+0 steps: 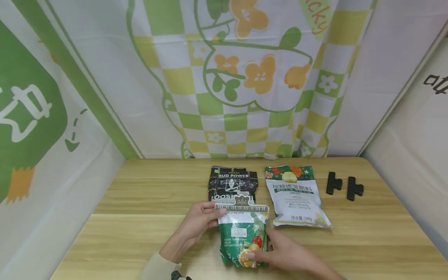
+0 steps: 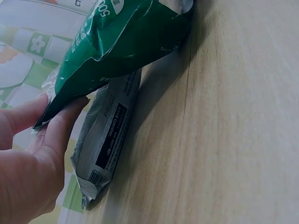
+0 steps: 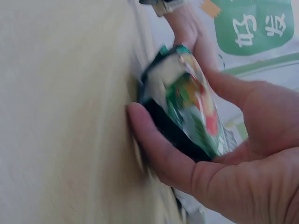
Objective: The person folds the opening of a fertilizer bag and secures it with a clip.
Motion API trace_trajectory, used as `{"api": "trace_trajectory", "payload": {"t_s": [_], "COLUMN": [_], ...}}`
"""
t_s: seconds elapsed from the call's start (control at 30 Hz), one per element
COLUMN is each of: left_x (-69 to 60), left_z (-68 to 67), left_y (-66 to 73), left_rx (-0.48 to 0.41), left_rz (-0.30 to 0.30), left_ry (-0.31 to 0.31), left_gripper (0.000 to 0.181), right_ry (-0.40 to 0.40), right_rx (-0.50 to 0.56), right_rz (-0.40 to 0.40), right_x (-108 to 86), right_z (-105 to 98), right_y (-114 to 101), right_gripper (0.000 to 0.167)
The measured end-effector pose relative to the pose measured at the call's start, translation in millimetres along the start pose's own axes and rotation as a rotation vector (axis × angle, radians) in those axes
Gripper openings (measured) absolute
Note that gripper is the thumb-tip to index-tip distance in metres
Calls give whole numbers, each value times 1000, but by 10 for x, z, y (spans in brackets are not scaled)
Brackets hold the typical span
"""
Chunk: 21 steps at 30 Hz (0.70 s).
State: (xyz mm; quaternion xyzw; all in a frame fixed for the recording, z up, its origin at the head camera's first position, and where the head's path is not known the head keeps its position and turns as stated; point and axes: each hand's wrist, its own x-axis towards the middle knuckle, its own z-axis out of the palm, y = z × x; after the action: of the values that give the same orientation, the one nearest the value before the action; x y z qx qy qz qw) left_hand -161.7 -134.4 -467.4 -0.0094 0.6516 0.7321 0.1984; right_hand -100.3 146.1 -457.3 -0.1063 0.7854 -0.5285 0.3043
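Observation:
A green and white fertilizer bag [image 1: 238,233] with vegetable pictures is held tilted up between both hands. Along its top edge sits a sealing clip [image 1: 245,209] printed with piano keys and topped by a dark scalloped tab. My left hand [image 1: 201,219] pinches the bag's upper left corner, thumb in front and fingers behind. My right hand [image 1: 285,251] grips the lower right side, thumb over the fruit picture; in the right wrist view its fingers [image 3: 163,158] reach under the bag. Behind it lies a black pouch [image 1: 232,182] marked BUD POWER, its lower part hidden.
To the right lies a white and green fertilizer bag [image 1: 297,202]. Two black clips [image 1: 334,183] rest beyond it near the right side of the wooden table [image 1: 140,194]. A printed cloth [image 1: 245,128] hangs behind the table's back edge.

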Motion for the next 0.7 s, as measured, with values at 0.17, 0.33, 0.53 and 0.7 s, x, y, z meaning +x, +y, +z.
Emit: {"api": "trace_trajectory", "payload": {"t_s": [0.17,0.33,0.53,0.7], "left_x": [-6,-6,-1,7], "left_z": [2,1,11,-26], "left_y": [15,32,94,189], "left_rx": [12,2,-5,16], "left_rz": [-3,-4,1,24], "left_ry": [7,10,3,9], "left_gripper": [48,48,48,48], "right_ry": [7,8,19,59], "right_rx": [172,236,236,215], "right_rz": [-31,-51,-29,-62], "right_x": [33,55,46,58], "right_z": [106,129,92,79], "right_y": [-13,-29,-84,-171], "right_gripper": [83,78,80,74]}}
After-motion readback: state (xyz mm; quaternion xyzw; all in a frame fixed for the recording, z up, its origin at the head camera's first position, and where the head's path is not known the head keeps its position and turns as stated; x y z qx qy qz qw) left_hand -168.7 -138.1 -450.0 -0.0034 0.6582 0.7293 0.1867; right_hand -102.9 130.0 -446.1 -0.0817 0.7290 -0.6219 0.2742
